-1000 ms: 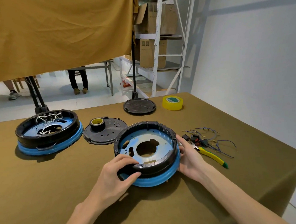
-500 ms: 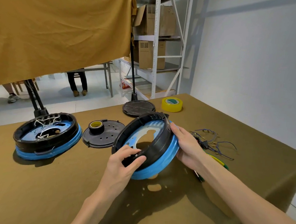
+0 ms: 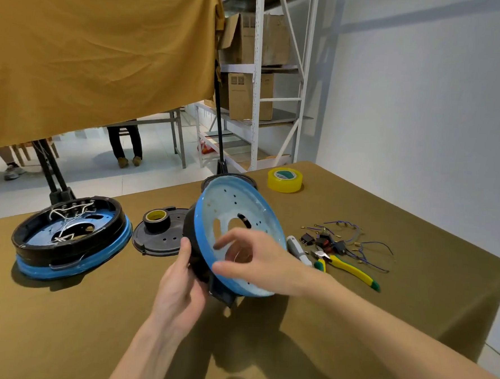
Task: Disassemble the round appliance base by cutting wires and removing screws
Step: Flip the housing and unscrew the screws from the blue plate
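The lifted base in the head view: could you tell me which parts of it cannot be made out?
- Lifted base: its open wiring side faces away, hidden by its own pale underside.
- Central opening: partly covered by the right hand.
- Near black rim: partly covered by the left hand.
- Any screws: too small to tell.

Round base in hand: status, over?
Left hand grips the black rim of the round base, which is tilted up off the table. Right hand open across its blue underside. Cutters lie clear, right.
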Tool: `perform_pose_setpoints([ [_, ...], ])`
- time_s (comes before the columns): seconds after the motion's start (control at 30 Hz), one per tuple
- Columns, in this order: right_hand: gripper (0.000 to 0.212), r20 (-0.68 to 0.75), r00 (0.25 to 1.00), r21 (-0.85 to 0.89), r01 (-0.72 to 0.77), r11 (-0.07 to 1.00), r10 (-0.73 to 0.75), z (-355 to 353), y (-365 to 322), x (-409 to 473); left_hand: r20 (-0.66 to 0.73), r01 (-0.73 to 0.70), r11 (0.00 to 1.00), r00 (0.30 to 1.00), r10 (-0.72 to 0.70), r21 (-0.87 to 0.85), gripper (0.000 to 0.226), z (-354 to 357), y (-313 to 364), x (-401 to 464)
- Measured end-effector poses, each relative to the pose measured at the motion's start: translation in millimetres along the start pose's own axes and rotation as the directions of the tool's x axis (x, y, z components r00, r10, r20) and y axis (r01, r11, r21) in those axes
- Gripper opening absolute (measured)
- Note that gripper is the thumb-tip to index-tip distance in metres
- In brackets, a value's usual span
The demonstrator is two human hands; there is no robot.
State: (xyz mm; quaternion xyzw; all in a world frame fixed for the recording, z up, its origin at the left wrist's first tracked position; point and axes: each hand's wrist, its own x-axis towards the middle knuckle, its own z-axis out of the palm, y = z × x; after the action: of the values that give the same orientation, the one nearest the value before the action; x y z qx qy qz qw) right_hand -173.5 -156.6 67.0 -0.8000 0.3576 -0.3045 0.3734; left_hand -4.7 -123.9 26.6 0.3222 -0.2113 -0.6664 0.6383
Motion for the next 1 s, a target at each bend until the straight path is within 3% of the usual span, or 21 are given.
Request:
perform_pose_setpoints([
  [0.2, 0.03, -0.132, 0.987, 0.001, -0.096, 0.995, 0.095, -7, 39, -3, -0.185, 0.078, 0.993, 0.981, -0.059, 0.094, 0.034, -33, 7, 3],
  [0.33, 0.027, -0.42, 0.908, -0.157, -0.074, 0.985, 0.001, -27, 72, -1, -0.265, 0.193, 0.97, 0.953, -0.149, 0.149, 0.038, -43, 4, 2],
  [0.47, 0.02, -0.576, 0.806, -0.317, -0.373, 0.872, 0.135, -67, 108, 2, -0.298, 0.299, 0.905, 0.932, -0.207, 0.304, 0.047, -50, -4, 2],
  [0.53, 0.021, -0.542, 0.801, -0.42, -0.519, 0.745, 0.253, -86, 124, -2, -0.32, 0.307, 0.893, 0.926, -0.2, 0.329, 0.047, -52, -5, 3],
  [0.6, 0.023, -0.452, 0.828, -0.525, -0.548, 0.651, 0.332, -94, 134, -6, -0.347, 0.285, 0.893, 0.924, -0.16, 0.348, 0.045, -55, -4, 5],
  [0.73, 0.023, -0.392, 0.844, -0.568, -0.534, 0.626, 0.365, -91, 137, -11, -0.355, 0.272, 0.881, 0.926, -0.13, 0.387, 0.049, -61, -2, 8],
  [1.0, 0.018, -0.436, 0.849, -0.671, -0.528, 0.521, 0.298, -87, 143, -6, -0.307, 0.261, 0.879, 0.941, -0.14, 0.399, 0.092, -62, 0, 4],
])
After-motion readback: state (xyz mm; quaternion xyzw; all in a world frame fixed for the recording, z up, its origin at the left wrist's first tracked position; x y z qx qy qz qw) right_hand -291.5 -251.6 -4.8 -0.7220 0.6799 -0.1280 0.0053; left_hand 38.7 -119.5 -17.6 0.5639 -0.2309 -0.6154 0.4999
